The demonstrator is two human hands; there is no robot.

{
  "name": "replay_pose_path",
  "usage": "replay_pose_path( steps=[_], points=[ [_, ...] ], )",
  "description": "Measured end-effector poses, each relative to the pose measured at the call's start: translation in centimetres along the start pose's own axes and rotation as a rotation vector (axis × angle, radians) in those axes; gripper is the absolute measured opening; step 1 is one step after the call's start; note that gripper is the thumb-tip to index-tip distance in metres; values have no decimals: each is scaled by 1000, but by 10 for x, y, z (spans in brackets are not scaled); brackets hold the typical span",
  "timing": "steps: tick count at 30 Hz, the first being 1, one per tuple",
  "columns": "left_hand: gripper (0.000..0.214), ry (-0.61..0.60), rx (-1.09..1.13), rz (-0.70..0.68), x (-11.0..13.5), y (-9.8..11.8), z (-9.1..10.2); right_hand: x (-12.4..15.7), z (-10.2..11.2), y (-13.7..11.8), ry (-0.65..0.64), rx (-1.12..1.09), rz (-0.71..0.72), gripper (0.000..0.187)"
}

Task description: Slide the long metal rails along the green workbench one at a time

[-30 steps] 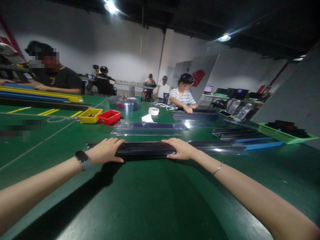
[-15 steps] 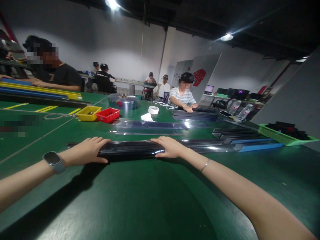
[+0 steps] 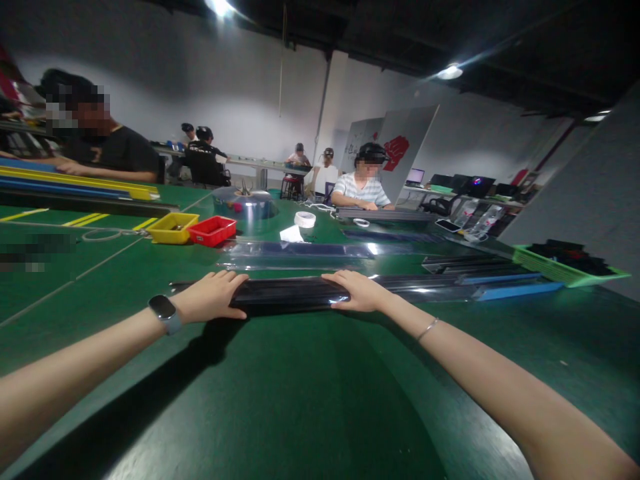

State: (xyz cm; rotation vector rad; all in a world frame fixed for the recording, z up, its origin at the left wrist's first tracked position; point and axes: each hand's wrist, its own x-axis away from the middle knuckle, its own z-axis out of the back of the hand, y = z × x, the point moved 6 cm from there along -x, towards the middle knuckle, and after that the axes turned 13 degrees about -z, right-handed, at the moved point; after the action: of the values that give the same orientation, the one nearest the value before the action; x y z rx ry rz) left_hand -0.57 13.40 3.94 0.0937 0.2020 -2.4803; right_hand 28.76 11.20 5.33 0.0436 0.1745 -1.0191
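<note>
A long black strip in a clear plastic sleeve [image 3: 290, 293] lies across the green table [image 3: 300, 400] in front of me. My left hand [image 3: 213, 297], with a smartwatch on its wrist, rests on the strip's left part, fingers laid flat over the top and thumb along the near edge. My right hand [image 3: 357, 291], with a thin bracelet on its wrist, lies palm down on the strip a little right of centre, fingers together and stretched out. Both hands press on the strip; neither is wrapped around it.
More black and blue strips [image 3: 500, 283] lie to the right, beside a green tray [image 3: 565, 267]. Clear sleeves [image 3: 300, 253], a tape roll [image 3: 305, 219], a yellow bin [image 3: 173, 228] and a red bin [image 3: 213, 231] sit further back. Other people work at the far and left sides.
Both hands slid left along the strip, then back right to about where they started. The person in the striped shirt across the table has moved their strips.
</note>
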Motion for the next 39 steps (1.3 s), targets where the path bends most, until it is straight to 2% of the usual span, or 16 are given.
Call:
replay_pose_path(
  steps=[4, 7, 9, 13, 18, 22, 27, 29, 32, 36, 39],
  points=[
    [85, 29, -3, 9, 2, -1, 2, -2, 1, -2, -3, 8, 13, 72],
    [95, 59, 8, -14, 8, -4, 10, -5, 2, -4, -14, 23, 27, 71],
    [93, 61, 27, -45, 15, -11, 15, -7, 4, -4, -21, 45, 28, 70],
    [91, 33, 31, -15, 42, -40, 17, -7, 6, 1, -28, 106, 35, 72],
    [89, -8, 108, -2, 82, -72, 7, -4, 4, 1, -28, 144, 61, 72],
    [83, 22, 176, 6, 99, -76, 6, -6, 2, -5, -59, 159, 85, 76],
    [82, 28, 194, 25, 103, -76, 7, -11, 9, -14, -40, 204, 88, 95],
    [85, 45, 159, 29, 103, -76, 9, -13, 16, -27, -26, 184, 86, 98],
    [91, 97, 69, -6, 99, -69, 19, -16, 25, -62, 13, 136, 101, 93],
    [77, 166, -48, -33, 83, -37, 38, -29, 28, -120, 130, 74, 109, 69],
    [61, 194, -59, -56, 68, -7, 44, -42, 23, -150, 216, 28, 73, 52]
  ],
)
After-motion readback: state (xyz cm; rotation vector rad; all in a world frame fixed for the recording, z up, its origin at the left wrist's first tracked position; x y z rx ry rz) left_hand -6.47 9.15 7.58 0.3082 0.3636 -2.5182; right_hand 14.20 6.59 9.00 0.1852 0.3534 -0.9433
